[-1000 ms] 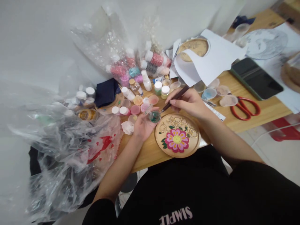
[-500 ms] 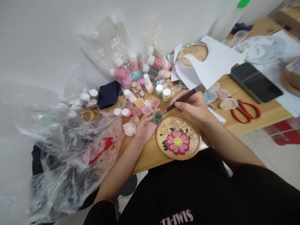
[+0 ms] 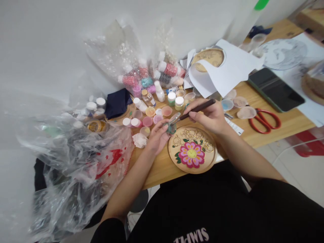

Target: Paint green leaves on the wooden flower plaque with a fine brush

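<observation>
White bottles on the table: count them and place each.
2: one white bottle to the left of the gold-capped glass bottle, another white bottle to its right, both beyond the left hand. More may be hidden in the clear bags.

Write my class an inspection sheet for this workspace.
Surface: wooden table, crowded at the back.
Work things: round board with pink flower; small cup, greenish; dark-handled tool.
Clutter: plastic bags, left; phone and red-handled scissors, right.
Hands: left hand holds the small cup; right hand holds the dark-handled tool, its tip near the cup.
Cables: pale cable beyond the table's edge, right.
Surroundings: pale wall behind; red object beyond the table, right.
</observation>
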Demonstrator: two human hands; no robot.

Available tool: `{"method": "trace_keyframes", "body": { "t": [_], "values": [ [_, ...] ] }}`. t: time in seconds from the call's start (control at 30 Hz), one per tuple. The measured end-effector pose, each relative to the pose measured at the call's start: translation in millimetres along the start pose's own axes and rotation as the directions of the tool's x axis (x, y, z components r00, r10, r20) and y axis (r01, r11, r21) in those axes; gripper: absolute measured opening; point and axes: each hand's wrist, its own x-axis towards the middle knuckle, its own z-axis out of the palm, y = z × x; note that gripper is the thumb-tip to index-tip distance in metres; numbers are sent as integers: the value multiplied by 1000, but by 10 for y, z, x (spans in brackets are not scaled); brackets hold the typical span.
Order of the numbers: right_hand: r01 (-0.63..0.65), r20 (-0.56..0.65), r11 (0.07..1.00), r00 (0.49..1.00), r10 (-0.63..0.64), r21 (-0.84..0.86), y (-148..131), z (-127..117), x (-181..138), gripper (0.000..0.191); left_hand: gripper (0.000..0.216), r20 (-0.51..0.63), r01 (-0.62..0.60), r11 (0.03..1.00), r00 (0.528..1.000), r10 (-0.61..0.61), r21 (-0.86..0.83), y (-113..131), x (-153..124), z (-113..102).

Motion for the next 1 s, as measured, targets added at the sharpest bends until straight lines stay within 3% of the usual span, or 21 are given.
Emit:
{"method": "trace_keyframes", "body": {
  "t": [0.17, 0.47, 1.0],
  "values": [
    [8, 16, 1000, 1000, -8, 20, -6, 3, 3, 9, 34, 10, -4, 1000, 1000, 4, 1, -16, -2, -18],
    [-243, 25, 959, 970, 242, 148, -35, 37, 61, 9, 18, -38, -2, 999, 999, 4, 42, -20, 0, -19],
    [-412, 32, 875, 908, 418, 255, -52, 65, 95, 9, 12, -77, 13, 1000, 997, -12, 22, -11, 9, 21]
  ]
}}
